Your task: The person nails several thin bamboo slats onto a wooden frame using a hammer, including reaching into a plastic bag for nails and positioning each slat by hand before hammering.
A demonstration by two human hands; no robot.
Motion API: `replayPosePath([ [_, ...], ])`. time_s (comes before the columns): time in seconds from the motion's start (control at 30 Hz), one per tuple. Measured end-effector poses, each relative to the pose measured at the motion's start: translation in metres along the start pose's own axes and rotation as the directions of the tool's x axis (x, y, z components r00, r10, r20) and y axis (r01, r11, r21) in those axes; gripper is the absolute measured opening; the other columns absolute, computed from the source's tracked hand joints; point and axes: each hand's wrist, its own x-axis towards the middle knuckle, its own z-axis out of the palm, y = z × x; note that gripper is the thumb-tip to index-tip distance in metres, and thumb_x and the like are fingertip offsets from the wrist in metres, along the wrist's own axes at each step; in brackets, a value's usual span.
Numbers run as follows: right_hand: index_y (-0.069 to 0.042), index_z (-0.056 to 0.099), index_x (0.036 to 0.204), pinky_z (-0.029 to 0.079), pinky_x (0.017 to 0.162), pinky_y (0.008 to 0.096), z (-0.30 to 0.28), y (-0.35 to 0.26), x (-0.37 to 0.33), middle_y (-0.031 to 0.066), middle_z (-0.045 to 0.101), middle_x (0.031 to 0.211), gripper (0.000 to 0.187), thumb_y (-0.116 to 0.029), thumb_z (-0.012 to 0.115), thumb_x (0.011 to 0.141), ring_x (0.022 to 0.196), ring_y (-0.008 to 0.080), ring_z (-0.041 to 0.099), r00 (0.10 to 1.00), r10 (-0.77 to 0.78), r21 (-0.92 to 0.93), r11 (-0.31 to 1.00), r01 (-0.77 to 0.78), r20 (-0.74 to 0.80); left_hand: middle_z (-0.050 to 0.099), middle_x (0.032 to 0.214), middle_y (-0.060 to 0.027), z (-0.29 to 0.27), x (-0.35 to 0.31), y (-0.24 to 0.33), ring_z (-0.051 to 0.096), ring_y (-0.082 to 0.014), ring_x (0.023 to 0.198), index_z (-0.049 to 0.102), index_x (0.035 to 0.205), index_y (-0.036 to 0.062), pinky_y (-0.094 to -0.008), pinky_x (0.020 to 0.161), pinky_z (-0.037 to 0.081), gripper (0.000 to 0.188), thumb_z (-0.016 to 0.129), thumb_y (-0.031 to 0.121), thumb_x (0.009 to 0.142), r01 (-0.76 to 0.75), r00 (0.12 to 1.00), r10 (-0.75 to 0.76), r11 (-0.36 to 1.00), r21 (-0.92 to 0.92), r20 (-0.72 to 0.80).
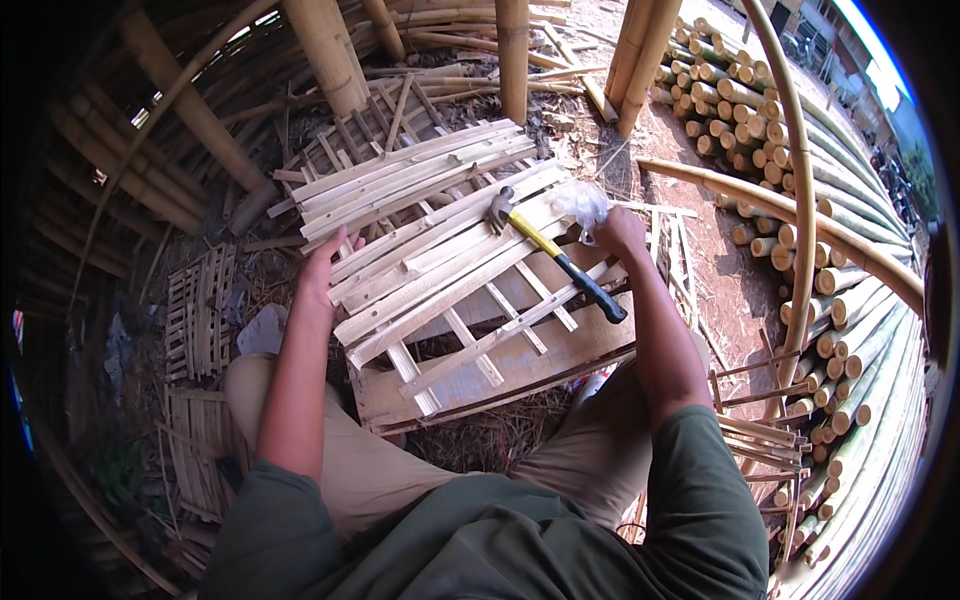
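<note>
Bamboo slat panel (440,240) lies across a wooden board (500,375) in front of your knees, its pale strips running from seven o'clock up toward one o'clock. Your left hand (325,265) rests flat at the panel's nine o'clock edge, grip spread apart, fingers lying on the slat ends. Your right hand (618,232) sits at the panel's three o'clock side, grip closed on a small clear plastic bag (583,205). A claw hammer (555,255) with a yellow and black handle lies on the slats just beside that hand, head toward eleven o'clock. Stacked bamboo poles (800,300) fill the ground at three o'clock; smaller lattice pieces (200,310) lie at nine o'clock.
</note>
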Motion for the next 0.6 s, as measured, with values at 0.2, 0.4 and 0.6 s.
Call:
replayPosePath([
  [0.2, -0.002, 0.070, 0.094, 0.051, 0.082, 0.0455, -0.004, 0.000, -0.004, 0.0230, 0.069, 0.094, 0.033, -0.028, 0.060, 0.078, 0.091, 0.0391, 0.066, 0.992, 0.023, 0.127, 0.992, -0.008, -0.120, 0.065, 0.107, -0.0092, 0.020, -0.022, 0.016, 0.063, -0.0205, 0.098, 0.060, 0.117, 0.0004, -0.0325, 0.086, 0.056, 0.035, 0.072, 0.005, 0.084, -0.230, 0.969, 0.226, 0.973, 0.024, 0.102],
  [0.4, -0.007, 0.071, 0.096, 0.050, 0.081, 0.0458, -0.038, -0.001, -0.018, 0.0205, 0.069, 0.094, 0.034, -0.033, 0.057, 0.081, 0.092, 0.0392, 0.066, 0.965, 0.100, 0.187, 0.981, -0.054, -0.243, 0.064, 0.113, -0.0115, 0.023, -0.029, 0.009, 0.063, -0.0212, 0.099, 0.059, 0.120, 0.0001, -0.0341, 0.088, 0.055, 0.038, 0.072, 0.008, 0.085, -0.241, 0.966, 0.239, 0.971, 0.002, 0.094],
  [0.6, -0.002, 0.072, 0.092, 0.052, 0.081, 0.0445, -0.042, 0.006, -0.017, 0.0221, 0.069, 0.096, 0.032, -0.028, 0.061, 0.078, 0.093, 0.0382, 0.066, 0.954, 0.207, 0.122, 0.975, -0.183, -0.219, 0.063, 0.111, -0.0110, 0.015, 0.007, -0.016, 0.063, -0.0226, 0.100, 0.059, 0.119, 0.0007, -0.0354, 0.089, 0.056, 0.039, 0.073, 0.009, 0.084, -0.114, 0.981, 0.124, 0.991, -0.069, 0.152],
])
